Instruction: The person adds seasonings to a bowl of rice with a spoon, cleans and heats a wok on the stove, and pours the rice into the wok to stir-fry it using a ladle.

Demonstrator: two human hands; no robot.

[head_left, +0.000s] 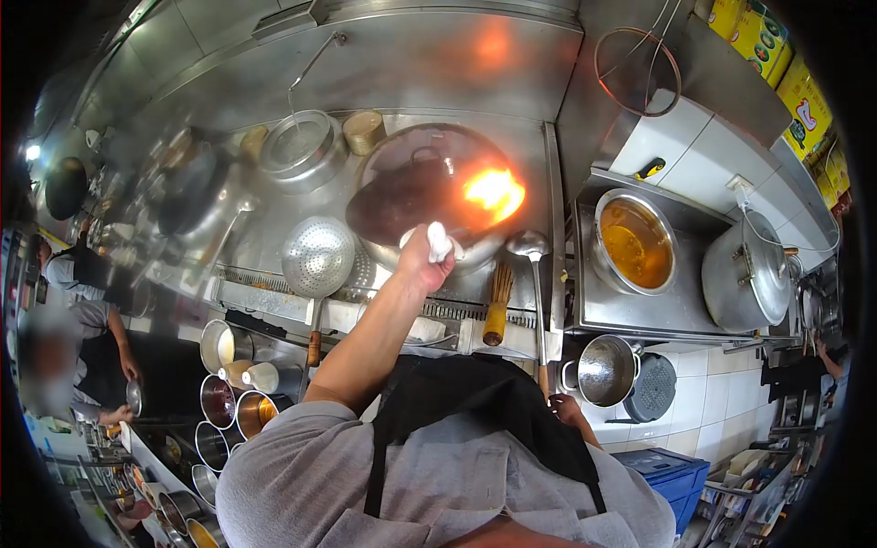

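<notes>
wok just beyond left hand and its white cloth

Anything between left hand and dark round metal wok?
Yes: a bunched white cloth gripped in the left hand, at the near edge of the dark round metal wok. The bright orange flame burns right of the grip, not between them.
</notes>
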